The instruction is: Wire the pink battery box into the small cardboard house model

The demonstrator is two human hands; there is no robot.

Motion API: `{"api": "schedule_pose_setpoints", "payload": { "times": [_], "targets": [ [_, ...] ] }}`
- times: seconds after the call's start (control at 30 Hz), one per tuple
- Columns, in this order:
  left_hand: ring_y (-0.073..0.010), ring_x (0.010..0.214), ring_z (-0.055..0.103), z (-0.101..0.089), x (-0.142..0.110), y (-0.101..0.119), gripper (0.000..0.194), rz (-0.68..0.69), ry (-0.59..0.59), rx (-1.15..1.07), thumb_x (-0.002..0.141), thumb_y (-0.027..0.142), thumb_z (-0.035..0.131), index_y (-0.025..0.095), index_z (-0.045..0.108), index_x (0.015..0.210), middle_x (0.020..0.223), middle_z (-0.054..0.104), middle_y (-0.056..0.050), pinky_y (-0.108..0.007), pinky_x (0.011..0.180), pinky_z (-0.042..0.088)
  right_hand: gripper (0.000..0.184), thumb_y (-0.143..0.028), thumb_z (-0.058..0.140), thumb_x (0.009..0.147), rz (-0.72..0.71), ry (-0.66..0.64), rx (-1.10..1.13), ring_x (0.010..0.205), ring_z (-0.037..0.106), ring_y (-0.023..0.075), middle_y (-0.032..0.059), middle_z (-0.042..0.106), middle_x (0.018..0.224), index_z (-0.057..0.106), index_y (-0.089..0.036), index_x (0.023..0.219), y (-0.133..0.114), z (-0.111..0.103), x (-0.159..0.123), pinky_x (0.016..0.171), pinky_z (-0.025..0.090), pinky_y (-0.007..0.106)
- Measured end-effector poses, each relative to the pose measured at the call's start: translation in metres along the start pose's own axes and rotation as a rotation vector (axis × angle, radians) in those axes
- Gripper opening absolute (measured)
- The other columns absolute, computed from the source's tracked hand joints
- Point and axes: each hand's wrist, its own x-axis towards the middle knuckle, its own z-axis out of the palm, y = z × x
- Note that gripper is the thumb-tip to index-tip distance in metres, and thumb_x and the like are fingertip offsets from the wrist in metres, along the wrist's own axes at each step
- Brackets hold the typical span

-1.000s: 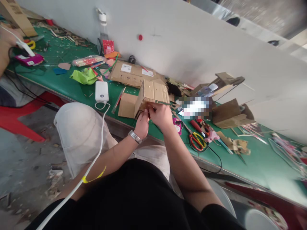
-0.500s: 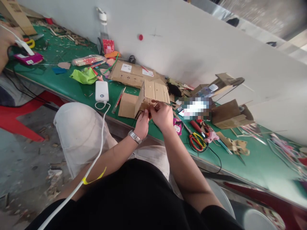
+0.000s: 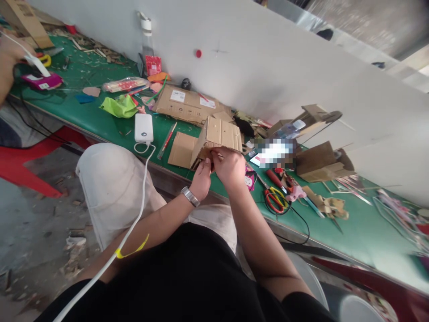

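Observation:
A small corrugated cardboard box [image 3: 221, 133] stands at the near edge of the green table, with a cardboard flap [image 3: 181, 149] lying flat out to its left. My left hand [image 3: 201, 179], below a metal watch, grips the box's lower front corner, thumb up and the other fingers mostly hidden. Close beside it, my right hand [image 3: 231, 167] is bent inward, thumb and index finger pinched on the cardboard at the front edge of the box. The fingertips of both hands nearly touch. Whatever lies behind my right fingers is hidden.
A white power bank [image 3: 144, 128] with a cable and a craft knife [image 3: 166, 141] lie left of the box. To the right are scissors [image 3: 276, 200], a pink glue gun [image 3: 295, 192] and a lit phone [image 3: 271, 153]. Behind lies a flat carton [image 3: 191, 106]. Another person's arm [image 3: 8, 62] shows far left.
The box and both hands have shifted slightly right and down in view. My right fingers have moved a little along the front edge and stay pinched there.

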Motion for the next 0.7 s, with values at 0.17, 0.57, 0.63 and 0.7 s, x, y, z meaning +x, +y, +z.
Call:
{"api": "schedule_pose_setpoints", "payload": {
  "times": [0.17, 0.57, 0.63, 0.7],
  "targets": [
    [-0.0257, 0.143, 0.059, -0.002, -0.002, -0.001, 0.018, 0.009, -0.019, 0.013, 0.104, 0.035, 0.06, 0.021, 0.071, 0.108, 0.129, 0.075, -0.009, -0.045, 0.126, 0.04, 0.034, -0.039, 0.056, 0.102, 0.064, -0.006, -0.084, 0.097, 0.076, 0.0268, 0.0117, 0.083, 0.103, 0.084, -0.022, 0.109, -0.004, -0.003, -0.004, 0.085, 0.054, 0.032],
    [-0.0252, 0.139, 0.062, -0.005, -0.002, -0.005, 0.019, 0.02, -0.014, 0.03, 0.103, 0.038, 0.063, 0.021, 0.071, 0.104, 0.121, 0.077, -0.008, -0.044, 0.125, 0.039, 0.035, -0.034, 0.051, 0.103, 0.116, -0.049, -0.244, 0.085, 0.074, 0.0265, 0.0134, 0.081, 0.092, 0.083, -0.02, 0.099, -0.011, -0.002, 0.003, 0.071, 0.047, 0.031],
    [-0.0259, 0.139, 0.062, -0.005, -0.002, -0.005, 0.019, 0.025, -0.02, 0.029, 0.104, 0.037, 0.061, 0.02, 0.071, 0.106, 0.124, 0.076, -0.01, -0.044, 0.126, 0.039, 0.033, -0.034, 0.052, 0.102, 0.124, -0.061, -0.26, 0.085, 0.075, 0.0272, 0.013, 0.081, 0.091, 0.083, -0.021, 0.1, -0.012, -0.002, 0.004, 0.07, 0.047, 0.031],
    [-0.0263, 0.138, 0.062, -0.005, -0.002, -0.005, 0.019, 0.024, -0.025, 0.034, 0.105, 0.034, 0.058, 0.02, 0.07, 0.106, 0.126, 0.075, -0.011, -0.044, 0.125, 0.04, 0.033, -0.034, 0.053, 0.102, 0.134, -0.078, -0.272, 0.085, 0.076, 0.0278, 0.0131, 0.081, 0.09, 0.083, -0.022, 0.103, -0.013, -0.003, 0.006, 0.07, 0.047, 0.031]
  ]
}}
